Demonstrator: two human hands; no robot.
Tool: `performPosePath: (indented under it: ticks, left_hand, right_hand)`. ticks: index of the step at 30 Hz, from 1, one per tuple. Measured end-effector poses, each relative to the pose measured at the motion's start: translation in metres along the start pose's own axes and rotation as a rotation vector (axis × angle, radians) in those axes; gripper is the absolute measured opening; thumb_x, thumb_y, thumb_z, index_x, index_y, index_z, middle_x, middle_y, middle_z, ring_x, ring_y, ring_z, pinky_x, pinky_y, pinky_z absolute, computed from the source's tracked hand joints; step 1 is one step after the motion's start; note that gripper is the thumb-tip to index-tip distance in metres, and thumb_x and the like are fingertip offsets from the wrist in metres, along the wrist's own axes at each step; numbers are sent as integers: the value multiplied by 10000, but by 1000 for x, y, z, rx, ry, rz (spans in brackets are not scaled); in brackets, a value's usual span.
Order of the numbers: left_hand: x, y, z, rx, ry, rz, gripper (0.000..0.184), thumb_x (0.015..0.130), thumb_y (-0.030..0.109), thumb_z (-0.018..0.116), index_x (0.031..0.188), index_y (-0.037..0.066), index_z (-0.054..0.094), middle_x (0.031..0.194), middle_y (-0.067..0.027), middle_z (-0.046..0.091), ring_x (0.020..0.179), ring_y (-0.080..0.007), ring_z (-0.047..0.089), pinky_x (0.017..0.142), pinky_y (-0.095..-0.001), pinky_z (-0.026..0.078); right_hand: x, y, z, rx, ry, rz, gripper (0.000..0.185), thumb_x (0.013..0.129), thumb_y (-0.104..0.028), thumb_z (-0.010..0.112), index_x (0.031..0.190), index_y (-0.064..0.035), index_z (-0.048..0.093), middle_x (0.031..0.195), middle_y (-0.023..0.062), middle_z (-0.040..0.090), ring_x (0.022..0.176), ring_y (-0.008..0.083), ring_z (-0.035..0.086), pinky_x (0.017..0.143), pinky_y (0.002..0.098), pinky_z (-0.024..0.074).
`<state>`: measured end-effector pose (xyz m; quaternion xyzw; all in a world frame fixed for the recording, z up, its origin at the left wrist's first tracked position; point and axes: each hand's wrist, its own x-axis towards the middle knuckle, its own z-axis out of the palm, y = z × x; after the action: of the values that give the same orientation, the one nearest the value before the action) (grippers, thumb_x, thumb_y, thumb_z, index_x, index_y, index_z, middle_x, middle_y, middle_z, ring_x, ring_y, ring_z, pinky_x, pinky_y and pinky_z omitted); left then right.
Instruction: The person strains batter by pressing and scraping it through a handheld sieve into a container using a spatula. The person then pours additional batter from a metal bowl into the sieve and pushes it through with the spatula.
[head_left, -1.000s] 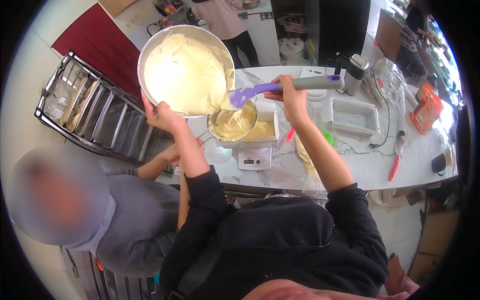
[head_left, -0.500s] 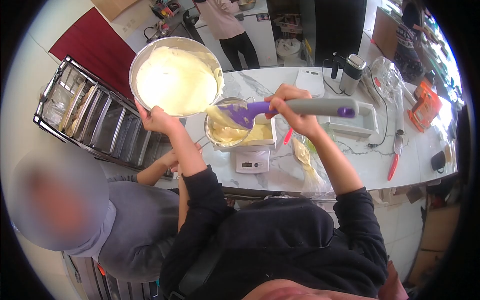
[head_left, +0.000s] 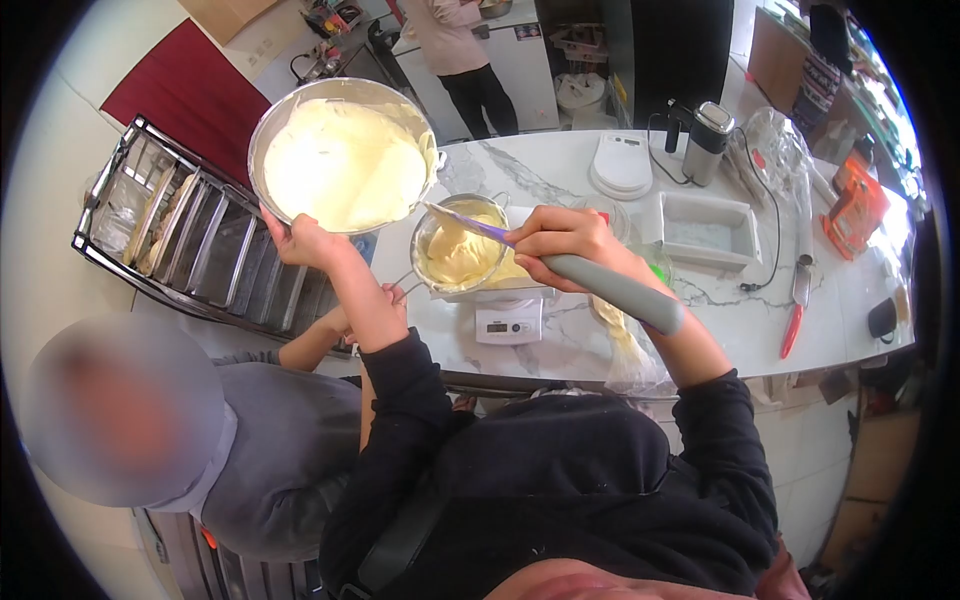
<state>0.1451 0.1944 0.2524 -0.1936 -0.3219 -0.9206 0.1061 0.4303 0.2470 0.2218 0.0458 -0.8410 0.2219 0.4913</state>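
Note:
My left hand grips the lower edge of a large metal bowl, tilted toward me and holding pale yellow batter. In my right hand is a spatula with a grey handle and a purple blade, its tip close to the bowl's right rim. Below it, a round strainer holds more batter. The strainer sits over a pale rectangular pan that is partly hidden beneath it. A co-worker's hand is at the strainer's handle.
A kitchen scale is under the pan. Behind stand another scale, an empty loaf pan and a hand mixer with its cord. A red-handled knife lies right. A tray rack and a co-worker are left.
The spatula has turned and its blade has moved up and left, from over the strainer to the bowl's rim. The bowl has shifted slightly left.

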Motion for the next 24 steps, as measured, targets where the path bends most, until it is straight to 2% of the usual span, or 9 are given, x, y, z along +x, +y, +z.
performPosePath:
  ticks: [5,8,11,14,17,19,24]
  left_hand:
    - [-3,-1,6,0,0,19,593,530,-136,309,1082,-37,502,1042,-210,519,871,-308,567,721,-404,508]
    - [-4,-5,8,2,-22,37,585,536,-138,311,1079,-37,505,1037,-210,521,867,-307,569,717,-404,510]
    - [-2,-8,10,17,-20,22,584,537,-141,309,1078,-37,505,1041,-211,519,871,-311,566,720,-401,509]
    - [8,-14,12,26,-10,-13,580,539,-143,303,1073,-42,507,1043,-211,517,874,-315,564,728,-403,506]
    - [32,-21,15,49,34,-83,532,569,-127,316,1058,-46,510,1034,-207,522,871,-315,564,731,-415,501]
    - [49,-24,17,114,83,-157,445,632,-97,359,1049,-46,505,1020,-200,531,866,-313,567,726,-426,499]
    - [104,-49,21,130,124,-328,414,655,-70,372,1047,-40,502,1015,-193,534,863,-308,569,723,-424,499]
  right_hand:
    - [0,6,8,25,-29,-106,60,644,5,614,696,-1,585,755,95,581,565,195,571,494,259,455]
    - [2,-3,6,47,-72,-103,104,632,-35,617,725,-23,572,740,86,547,618,256,559,533,308,453]
    - [-3,-3,7,74,-154,-133,81,640,-51,601,707,-36,559,754,77,536,643,254,552,550,317,445]
    - [-4,-2,0,21,-239,-178,127,614,7,642,728,-5,586,779,104,581,636,231,572,535,295,467]
    - [-10,2,-3,-7,-218,-127,45,667,-79,564,677,-55,527,781,64,519,656,235,531,552,312,423]
    - [-11,0,-6,8,-183,-109,50,659,-59,577,686,-48,536,775,68,525,656,237,539,550,313,430]
    - [-17,-3,-5,23,57,-19,72,650,-4,607,711,-22,574,767,85,559,645,229,568,544,300,454]
